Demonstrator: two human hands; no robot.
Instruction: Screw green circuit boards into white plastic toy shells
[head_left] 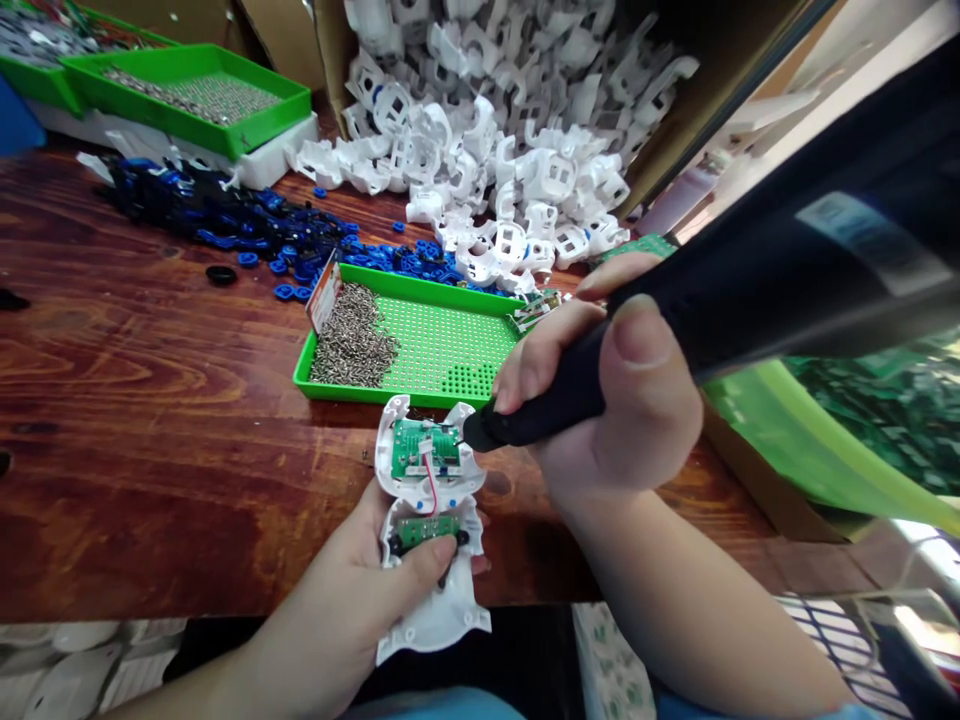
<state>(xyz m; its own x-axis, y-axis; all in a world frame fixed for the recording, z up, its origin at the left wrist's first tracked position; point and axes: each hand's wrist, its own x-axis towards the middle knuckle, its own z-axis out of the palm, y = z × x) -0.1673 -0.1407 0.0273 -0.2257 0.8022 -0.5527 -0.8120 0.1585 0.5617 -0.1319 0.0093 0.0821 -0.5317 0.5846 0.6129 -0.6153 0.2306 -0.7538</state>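
Observation:
My left hand (pixel 405 570) grips a white plastic housing (pixel 435 625), its thumb pressed over the lower part near a small green board (pixel 427 528). The upper part of the housing holds a green circuit board (pixel 409 450), with a red and white wire running down from it. My right hand (pixel 607 400) is wrapped around a black electric screwdriver (pixel 559 395). Its tip meets the right edge of the upper board. Whether a screw sits under the tip is too small to tell.
Behind the housing lies a green perforated tray (pixel 442 340) with a heap of small screws (pixel 352 340). Blue and black plastic parts (pixel 255 225) and a pile of white housings (pixel 510 170) lie beyond. Another green tray (pixel 195 95) stands back left; a green bin (pixel 795 430) is at right.

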